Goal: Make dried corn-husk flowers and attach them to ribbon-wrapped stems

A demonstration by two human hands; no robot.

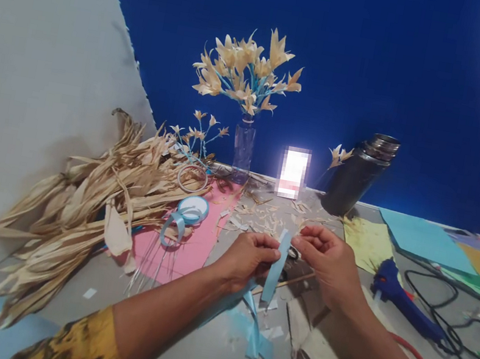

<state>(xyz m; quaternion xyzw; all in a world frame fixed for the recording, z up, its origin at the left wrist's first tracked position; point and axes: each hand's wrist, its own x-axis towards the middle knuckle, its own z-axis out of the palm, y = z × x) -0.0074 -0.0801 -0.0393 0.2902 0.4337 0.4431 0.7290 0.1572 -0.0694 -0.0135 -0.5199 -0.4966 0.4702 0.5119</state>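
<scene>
My left hand (249, 260) pinches a light blue paper strip (275, 272) between thumb and fingers, and the strip stands nearly upright. Just right of its upper end, my right hand (331, 262) has thumb and forefinger pressed together. Whatever sits between those fingertips is too small to make out. Behind and below the strip, a pair of scissors (294, 253) is partly hidden, with a thin stick (296, 280) close by. More light blue strips (256, 337) lie on the grey table (210, 347) below my hands.
Dried corn husks (90, 209) heap at left beside pink paper (189, 257), tape rolls (192, 209) and wires (153, 269). A bottle (242, 149) holds husk flowers (245, 69) at the back. At right are a dark flask (359, 176), a blue glue gun (406, 305), black cable (437, 295) and coloured sheets (428, 240).
</scene>
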